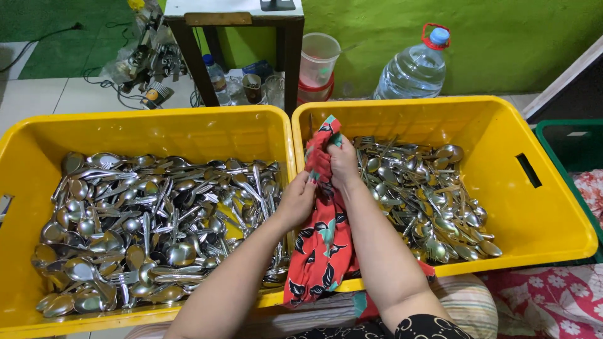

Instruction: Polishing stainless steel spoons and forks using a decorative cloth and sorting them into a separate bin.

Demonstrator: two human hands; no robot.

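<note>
1. On your left, the left crate (pixel 38 135) holds a thick heap of spoons and forks (pixel 144 220); judging by the spread, most of the load sits here

2. Your left hand (pixel 298 199) is over the rims where the two crates meet, fingers curled closed on the red cloth (pixel 323 251)

3. Your right hand (pixel 342 162) is fisted around the upper cloth, just inside the right crate (pixel 534 216). This looks like the wiping step; what is wrapped inside, if anything, is hidden

4. The next move seems to call for a firm twist of the cloth, then a sure grip on one piece from the right pile of cutlery (pixel 433 207)

5. Far right, a green bin (pixel 575 141) is cut off by the frame; behind, the items under the table (pixel 251 25) are hard to make out
</note>
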